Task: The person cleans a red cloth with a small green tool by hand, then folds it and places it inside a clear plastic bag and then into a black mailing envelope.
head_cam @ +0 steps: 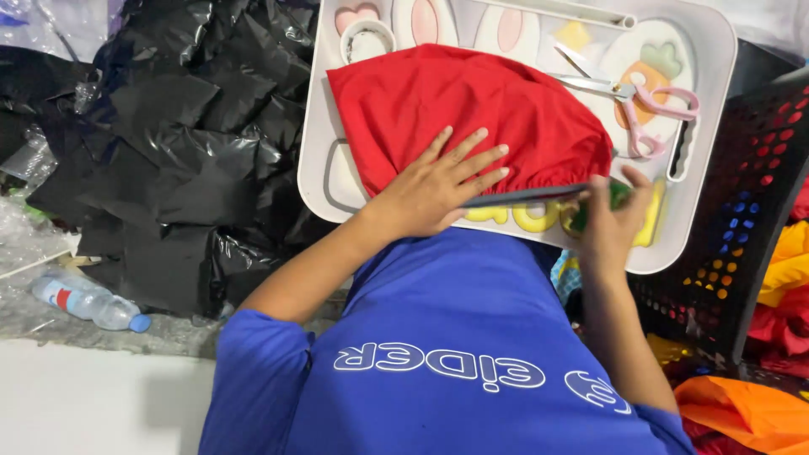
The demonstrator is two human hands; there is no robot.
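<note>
A red cloth (472,109) with a gathered edge lies spread on a white lap tray (716,101). My left hand (434,187) rests flat on the cloth's near part, fingers apart and pointing right. My right hand (608,221) is closed around a green-handled tool (619,195) at the cloth's near right edge. A thin dark blade or strip (514,198) runs from that hand leftward along the cloth's hem, under my left fingertips. My blue shirt fills the lower middle of the view.
Pink-handled scissors (645,105) lie on the tray's right side, a small white round cup (367,38) at its far left. Crumpled black plastic sheeting (177,152) lies left, a plastic bottle (88,303) below it. A black perforated basket (750,211) and orange and red cloths (742,404) are right.
</note>
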